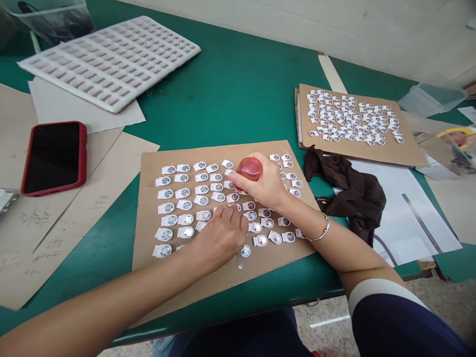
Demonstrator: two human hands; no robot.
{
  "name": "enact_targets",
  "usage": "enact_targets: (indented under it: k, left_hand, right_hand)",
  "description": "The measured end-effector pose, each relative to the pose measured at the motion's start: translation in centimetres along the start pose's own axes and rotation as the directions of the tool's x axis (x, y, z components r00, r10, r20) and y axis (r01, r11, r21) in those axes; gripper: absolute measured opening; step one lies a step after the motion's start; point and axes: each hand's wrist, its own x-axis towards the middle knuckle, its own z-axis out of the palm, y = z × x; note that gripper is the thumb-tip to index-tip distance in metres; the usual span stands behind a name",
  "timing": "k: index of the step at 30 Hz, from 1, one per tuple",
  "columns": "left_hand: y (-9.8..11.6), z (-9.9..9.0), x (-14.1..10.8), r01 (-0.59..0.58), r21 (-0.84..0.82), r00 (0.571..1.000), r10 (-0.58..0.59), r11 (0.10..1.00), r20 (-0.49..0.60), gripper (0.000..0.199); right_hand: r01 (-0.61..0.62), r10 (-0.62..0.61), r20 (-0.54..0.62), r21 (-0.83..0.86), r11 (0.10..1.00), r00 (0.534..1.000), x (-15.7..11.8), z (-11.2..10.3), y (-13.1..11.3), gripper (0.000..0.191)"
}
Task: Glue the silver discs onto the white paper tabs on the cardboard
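Table, green-topped (241,99). Reference item: large flat brown cardboard sheet (148,208), rectangular, at the table's near edge. Left of the sheet: overlapping buff papers (70,233) with handwritten figures. Beyond the sheet, to its left: white rectangular gridded plastic tray (115,64), partly over off-white plain paper (126,117); farther that way, clear plastic tub (74,12). Beyond the sheet, to its right: stacked brown cardboard (411,148); pale straight strip (332,74) just behind the stack. Right of the sheet: crumpled dark brown cloth (353,183), partly over white printed paper (405,213).
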Motion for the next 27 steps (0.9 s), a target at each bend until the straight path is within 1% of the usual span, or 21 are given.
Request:
enact_targets:
  k: [5,10,13,16,19,22,24,26,27]
  left_hand:
    - [-0.3,-0.3,0.1,-0.004,-0.051,1.000,0.005,0.999,0.017,0.019]
    - [-0.5,-0.3,0.2,0.017,-0.088,1.000,-0.015,0.996,0.020,0.021]
    - [-0.8,-0.5,0.2,0.038,-0.143,0.998,-0.030,0.989,0.057,0.023]
    - [-1.5,-0.9,0.1,0.073,-0.243,0.992,-0.045,0.967,0.120,0.023]
    - [-2.6,-1.4,0.3,0.174,-0.408,0.969,-0.082,0.897,0.232,0.018]
    - [-4.1,-1.8,1.0,0.304,-0.538,0.930,-0.123,0.786,0.347,0.013]
    - [-5.2,-2.0,1.6,0.395,-0.583,0.897,-0.159,0.711,0.413,0.016]
    - [-6.0,-2.2,2.2,0.473,-0.619,0.863,-0.190,0.626,0.468,0.020]
    - [-6.4,-2.2,2.4,0.502,-0.637,0.850,-0.199,0.585,0.487,0.020]
  right_hand:
    - [0.010,-0.010,0.010,-0.006,1.000,1.000,0.0,-0.2,0.0,0.032]
    - [0.016,-0.016,0.040,-0.007,1.000,0.999,-0.1,-0.4,-0.2,0.031]
    - [0.043,-0.042,0.055,-0.020,0.999,0.998,-0.2,-0.5,-0.3,0.030]
    - [0.072,-0.069,0.073,-0.039,0.997,0.995,-0.2,-0.5,-0.6,0.031]
    - [0.078,-0.071,0.105,-0.065,0.995,0.992,-0.1,-0.7,-1.0,0.032]
    - [0.073,-0.059,0.154,-0.088,0.993,0.986,0.0,-1.2,-1.5,0.037]
    - [0.066,-0.050,0.177,-0.088,0.994,0.983,-0.1,-1.7,-1.8,0.039]
    - [0.043,-0.032,0.168,-0.062,0.997,0.985,-0.6,-2.1,-1.8,0.039]
    - [0.026,-0.021,0.136,-0.036,0.999,0.991,-0.9,-2.2,-1.7,0.038]
